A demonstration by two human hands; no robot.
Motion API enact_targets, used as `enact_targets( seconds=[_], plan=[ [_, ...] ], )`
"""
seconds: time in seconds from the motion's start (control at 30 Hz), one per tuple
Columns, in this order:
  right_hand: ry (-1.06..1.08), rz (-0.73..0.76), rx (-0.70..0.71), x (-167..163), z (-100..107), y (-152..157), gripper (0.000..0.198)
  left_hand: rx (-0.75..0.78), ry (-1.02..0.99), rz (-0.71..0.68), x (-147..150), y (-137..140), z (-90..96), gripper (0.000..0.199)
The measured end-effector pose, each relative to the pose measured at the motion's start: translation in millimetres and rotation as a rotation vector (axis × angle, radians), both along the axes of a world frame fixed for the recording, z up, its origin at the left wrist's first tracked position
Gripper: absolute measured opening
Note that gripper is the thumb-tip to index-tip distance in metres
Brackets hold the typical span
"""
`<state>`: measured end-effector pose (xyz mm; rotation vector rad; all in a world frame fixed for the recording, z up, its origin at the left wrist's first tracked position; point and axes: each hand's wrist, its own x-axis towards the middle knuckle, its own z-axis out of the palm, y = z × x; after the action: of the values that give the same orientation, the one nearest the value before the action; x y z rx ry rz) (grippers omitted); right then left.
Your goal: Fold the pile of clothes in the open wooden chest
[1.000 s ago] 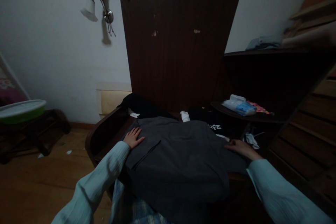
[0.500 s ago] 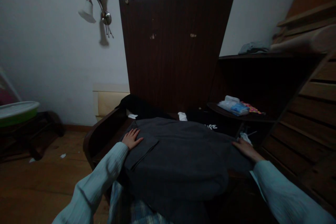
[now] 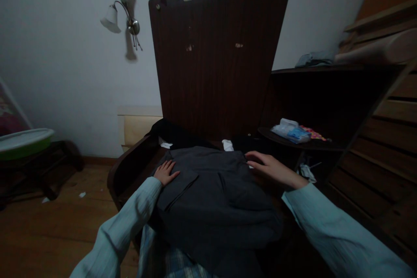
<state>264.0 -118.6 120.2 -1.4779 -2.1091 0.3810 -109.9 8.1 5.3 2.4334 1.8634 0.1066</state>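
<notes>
A dark grey garment (image 3: pixel 208 208) lies spread over a dark wooden seat or bench, its near end hanging toward me. Its right part is folded inward, and a slit like a pocket shows on its left. My left hand (image 3: pixel 167 173) rests flat on the upper left of the cloth with its fingers spread. At the upper right folded edge is my right hand (image 3: pixel 272 167), thumb and fingers apart, fingertips touching the cloth or just beside it. Blue plaid cloth (image 3: pixel 176 263) shows beneath the garment.
A tall dark wooden panel (image 3: pixel 218 61) stands behind. Black cloth (image 3: pixel 177 132) and a white scrap (image 3: pixel 227 145) lie at the back. To the right, a shelf (image 3: pixel 280 137) bears a plastic packet (image 3: pixel 293 131). A curved armrest (image 3: pixel 130 167) borders the left side; a green basin (image 3: pixel 26 145) sits farther left.
My right hand has moved left from the garment's outer right edge, and that part of the cloth is now folded inward. My left hand has stayed in place on the cloth.
</notes>
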Motion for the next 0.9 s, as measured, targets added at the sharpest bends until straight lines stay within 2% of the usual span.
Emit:
enact_targets(
  seconds=[0.1, 0.23, 0.3, 0.37, 0.47, 0.57, 0.63, 0.7, 0.83, 0.9],
  plan=[
    [0.011, -0.079, -0.012, 24.6, -21.8, 1.9, 0.037, -0.014, 0.013, 0.009, -0.7, 0.5, 3.8, 0.063],
    [-0.066, -0.010, -0.167, 39.9, -57.0, -16.3, 0.026, -0.112, 0.110, 0.000, 6.5, 4.1, 27.3, 0.061],
    [-0.110, 0.003, -0.168, 39.9, -69.6, -26.3, 0.022, -0.139, 0.159, 0.000, 21.6, 3.4, 43.1, 0.055],
    [-0.132, 0.012, -0.152, 38.9, -75.0, -28.9, 0.020, -0.097, 0.151, -0.038, 46.6, -2.4, 55.7, 0.046],
    [-0.135, 0.025, -0.099, 38.2, -69.8, -11.9, 0.020, 0.064, 0.022, -0.200, 95.3, -21.0, 61.1, 0.042],
    [-0.174, -0.009, 0.052, 35.4, -57.8, 25.1, 0.025, 0.035, -0.095, -0.338, 140.5, -40.8, 50.4, 0.040],
    [-0.252, -0.049, 0.116, 30.1, -50.9, 52.2, 0.033, 0.009, -0.158, -0.383, 161.1, -47.9, 38.8, 0.043],
    [-0.359, -0.076, 0.103, 22.7, -45.8, 75.2, 0.038, -0.029, -0.215, -0.423, 172.5, -48.7, 27.7, 0.050],
    [-0.576, -0.093, -0.034, 11.0, -35.7, 102.9, 0.019, -0.044, -0.289, -0.471, 175.2, -40.3, 15.6, 0.059],
    [-0.613, -0.140, -0.066, 10.4, -30.1, 110.9, 0.016, -0.046, -0.307, -0.487, 172.9, -35.9, 14.2, 0.059]
  ],
)
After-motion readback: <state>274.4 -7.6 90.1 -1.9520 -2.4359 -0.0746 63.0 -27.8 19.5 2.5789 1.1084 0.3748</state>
